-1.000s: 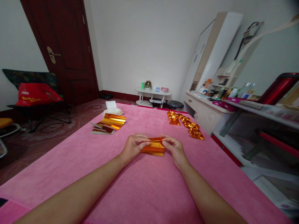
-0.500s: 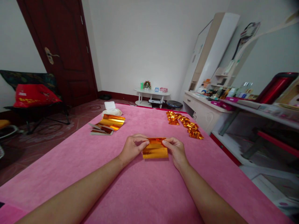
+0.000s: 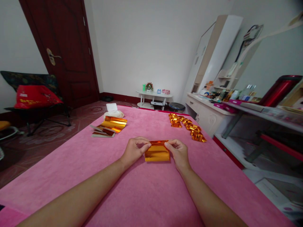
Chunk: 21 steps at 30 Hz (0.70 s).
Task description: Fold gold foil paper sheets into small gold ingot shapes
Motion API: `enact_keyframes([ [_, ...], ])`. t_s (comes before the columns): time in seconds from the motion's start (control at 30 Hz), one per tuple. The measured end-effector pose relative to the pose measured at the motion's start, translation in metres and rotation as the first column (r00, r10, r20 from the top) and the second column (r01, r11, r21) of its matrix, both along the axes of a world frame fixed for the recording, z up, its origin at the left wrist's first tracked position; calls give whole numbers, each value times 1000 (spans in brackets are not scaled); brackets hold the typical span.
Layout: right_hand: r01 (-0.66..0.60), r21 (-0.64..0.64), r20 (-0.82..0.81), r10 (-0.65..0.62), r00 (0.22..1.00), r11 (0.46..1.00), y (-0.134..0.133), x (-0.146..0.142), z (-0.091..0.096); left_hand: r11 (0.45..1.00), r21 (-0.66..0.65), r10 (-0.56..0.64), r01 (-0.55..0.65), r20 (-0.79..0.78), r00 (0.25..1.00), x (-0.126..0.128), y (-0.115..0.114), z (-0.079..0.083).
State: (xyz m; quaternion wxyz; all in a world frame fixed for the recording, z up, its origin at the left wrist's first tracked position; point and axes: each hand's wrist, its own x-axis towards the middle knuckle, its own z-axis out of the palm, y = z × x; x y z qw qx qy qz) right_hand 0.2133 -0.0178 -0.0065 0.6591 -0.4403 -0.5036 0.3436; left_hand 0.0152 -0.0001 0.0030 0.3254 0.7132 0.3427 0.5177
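A sheet of shiny gold foil paper point(image 3: 157, 154) is held between my two hands, its far edge folded or curled over. My left hand point(image 3: 136, 149) pinches the far left corner between thumb and fingers. At the far right corner, my right hand point(image 3: 178, 151) grips in the same way. The near part of the sheet hangs just over the pink cloth point(image 3: 146, 192). Ahead to the left lies a stack of gold foil sheets point(image 3: 115, 124), loosely curled. Several folded gold foil pieces point(image 3: 193, 127) sit in a cluster ahead to the right.
Behind the foil stack is a white packet with a raised lid point(image 3: 112, 107). A white dressing table point(image 3: 205, 105) with bottles stands at the right. At the left, a chair holds a red bag point(image 3: 36, 96). A low white table point(image 3: 155, 93) stands by the far wall.
Both hands keep their pinch on the foil sheet, in nearly the same place. The whole view has shifted very slightly.
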Motion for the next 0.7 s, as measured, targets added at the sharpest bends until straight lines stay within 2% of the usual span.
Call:
enact_keyframes([
  [0.13,30,31,72,-32,997,999,1,-1,-1,1000,-22,-19,18,-15,1000,0,-1,-1],
  [0.33,-83,68,140,73,987,994,1,-3,0,983,-182,27,-8,105,994,-3,7,-3],
  [0.43,-87,112,186,66,980,990,2,-2,-1,970,-243,7,25,127,992,-4,10,-5],
  [0.53,-31,113,161,13,987,993,3,0,-3,971,-233,-26,52,114,993,-4,10,-7],
  [0.7,-35,11,42,34,999,999,2,1,-4,991,-129,-34,43,73,997,-2,8,-6],
])
